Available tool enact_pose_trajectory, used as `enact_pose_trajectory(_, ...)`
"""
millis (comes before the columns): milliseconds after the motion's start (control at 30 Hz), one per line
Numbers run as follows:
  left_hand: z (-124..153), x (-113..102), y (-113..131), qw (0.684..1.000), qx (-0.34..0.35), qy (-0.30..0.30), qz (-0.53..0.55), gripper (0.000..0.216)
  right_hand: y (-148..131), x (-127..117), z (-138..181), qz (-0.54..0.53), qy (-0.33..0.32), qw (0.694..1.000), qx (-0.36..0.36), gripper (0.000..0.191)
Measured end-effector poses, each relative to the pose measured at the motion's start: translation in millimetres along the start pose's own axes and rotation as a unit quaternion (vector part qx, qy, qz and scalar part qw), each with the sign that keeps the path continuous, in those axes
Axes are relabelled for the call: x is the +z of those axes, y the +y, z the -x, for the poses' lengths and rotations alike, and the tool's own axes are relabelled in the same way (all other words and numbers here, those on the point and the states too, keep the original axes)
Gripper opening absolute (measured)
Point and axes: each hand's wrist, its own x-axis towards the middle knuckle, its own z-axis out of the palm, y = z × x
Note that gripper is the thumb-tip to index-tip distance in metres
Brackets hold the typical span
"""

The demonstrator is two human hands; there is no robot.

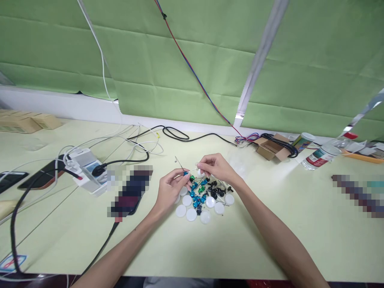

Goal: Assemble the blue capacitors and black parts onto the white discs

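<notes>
My left hand (171, 188) is closed in a pinch on a thin metal pin (180, 164) with a small blue piece at its lower end. My right hand (214, 166) is closed too, its fingertips pinched on something small and pale that I cannot make out. Both hands hover just above a heap of little parts on the table: blue and green metal pieces (198, 195), black pieces (216, 189) and several white round caps (191, 214). The two hands are a few centimetres apart.
A white power strip (87, 171) with plugs and tangled cables lies at the left, beside a phone on a cable (128, 198). Further left lie dark phones (12, 177) and cardboard boxes (27, 121). An open small box (270, 147), a can (302, 141) and a water bottle (321, 157) are at the right back.
</notes>
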Motion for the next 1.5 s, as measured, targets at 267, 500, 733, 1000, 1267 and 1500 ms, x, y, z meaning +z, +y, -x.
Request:
enact_pose_trajectory(267,-0.4,0.0,-0.9,1.000,0.010,-0.013,-0.006,0.023,3.5,3.0,-1.6,-0.045,0.010,0.998,0.043,0.039)
enact_pose_trajectory(500,0.2,0.0,-0.4,1.000,0.003,-0.013,-0.005,0.024,0.1,7.4,-1.9,-0.069,0.026,0.993,0.089,0.039)
enact_pose_trajectory(733,0.6,2.0,4.2,1.000,-0.020,0.014,0.014,0.027,4.2,6.0,-2.6,-0.033,0.012,0.999,0.032,0.038)
enact_pose_trajectory(1000,-0.7,-0.1,2.3,0.997,-0.041,0.020,0.069,0.027,4.5,0.3,-2.5,0.037,0.009,0.998,-0.043,0.029)
enact_pose_trajectory(1267,-2.2,-1.1,-2.1,0.996,-0.041,0.008,0.080,0.027,3.8,1.1,-2.9,0.046,0.025,0.998,-0.047,0.025)
enact_pose_trajectory(1500,-0.7,-0.5,-1.9,0.998,-0.039,0.008,0.053,0.028,3.5,-1.0,-1.6,0.060,0.009,0.997,-0.043,0.027)
